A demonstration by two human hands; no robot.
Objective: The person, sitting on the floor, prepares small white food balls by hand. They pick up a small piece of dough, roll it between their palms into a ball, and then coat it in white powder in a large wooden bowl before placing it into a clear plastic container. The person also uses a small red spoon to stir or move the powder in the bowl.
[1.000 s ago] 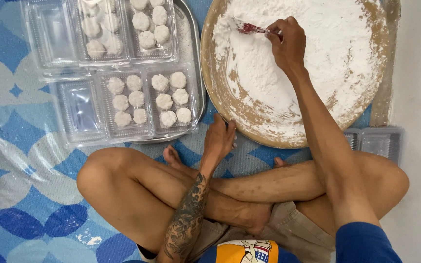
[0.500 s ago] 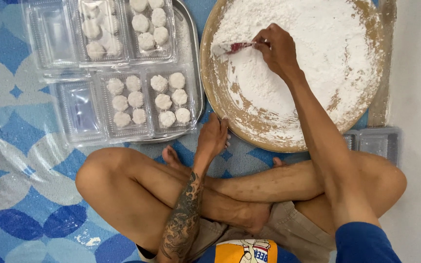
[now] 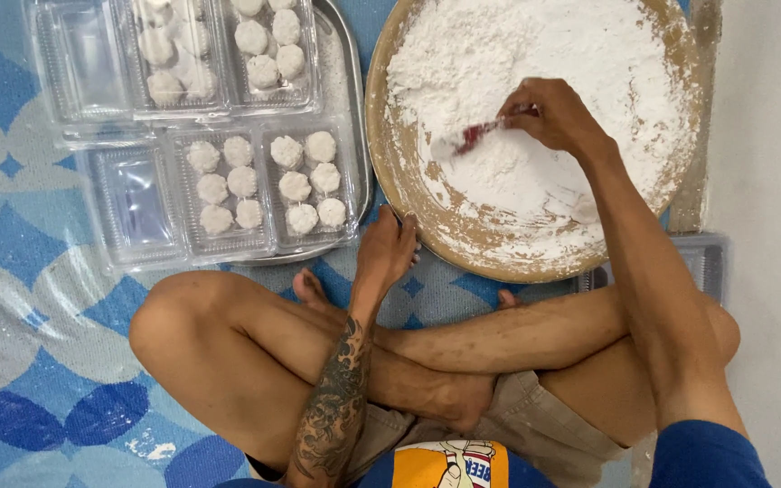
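Underneath, blue patterned mat (image 3: 38,361); right hand (image 3: 553,113) pinching red spoon (image 3: 474,137), left hand (image 3: 389,248) gripping floured tray (image 3: 409,212).

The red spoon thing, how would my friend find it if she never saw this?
Find the big round tray full of white flour at the top right. The right hand reaches into its middle and holds a small red spoon pointing left, its tip caked in flour. It is the only red thing among all that white.
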